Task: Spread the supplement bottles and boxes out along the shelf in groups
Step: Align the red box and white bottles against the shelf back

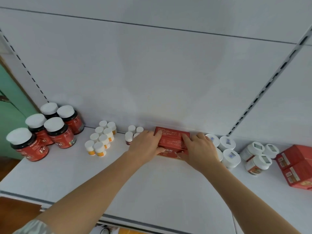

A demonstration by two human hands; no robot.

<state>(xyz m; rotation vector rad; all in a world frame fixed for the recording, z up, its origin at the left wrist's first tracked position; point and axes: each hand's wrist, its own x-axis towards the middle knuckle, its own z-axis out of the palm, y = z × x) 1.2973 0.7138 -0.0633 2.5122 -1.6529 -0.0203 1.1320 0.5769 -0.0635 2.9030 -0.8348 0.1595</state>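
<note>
I have both hands on the stack of red boxes at the middle of the shelf, pushed up near the back panel. My left hand wraps the left end, fingers over the top and thumb along the front face; my right hand does the same at the right end, so each grip is closed around the boxes.

I judge them light cardboard cartons: stiff along the edges, soft in the middle of each face, and smooth enough to slide over one another. There seem to be two or three stacked, so squeezing from the ends and pressing down from above should keep them together. Holding by the corners, not the flat panels, avoids denting.

To the left stand small white-capped bottles, some just beside my left hand, and beyond them the big red bottles. To the right, white jars sit just beside my right hand, then more red boxes.
</note>
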